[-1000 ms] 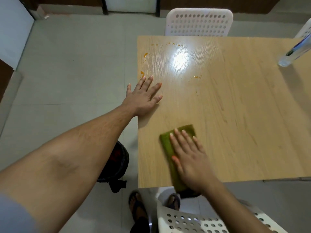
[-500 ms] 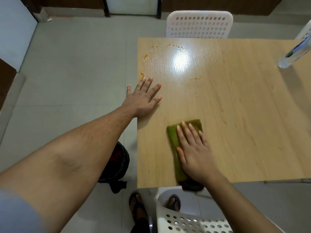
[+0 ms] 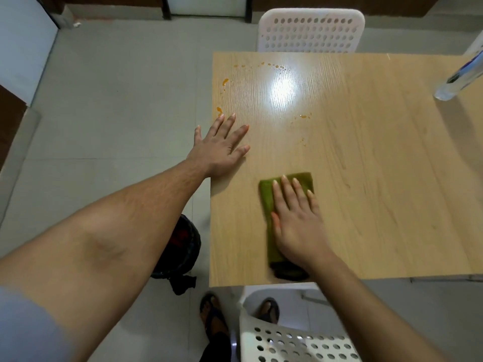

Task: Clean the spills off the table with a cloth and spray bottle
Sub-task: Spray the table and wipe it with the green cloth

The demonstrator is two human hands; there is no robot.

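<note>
Head view: green cloth (image 3: 269, 205), folded, near the table's (image 3: 379, 178) front edge; right hand (image 3: 296, 220) flat on it, fingers straight and together. Left hand (image 3: 218, 147) flat at the left edge, fingers spread. Likely soft, light, prone to bunching: best pressed under the palm; orange spills (image 3: 224, 82) beyond, spray bottle (image 3: 460, 77) far right.

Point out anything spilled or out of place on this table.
Orange droplets dot the light wooden table near its far left corner, and more lie nearer the middle. They are unwiped: the folded green cloth under the right hand sits nearer the front edge.
</note>
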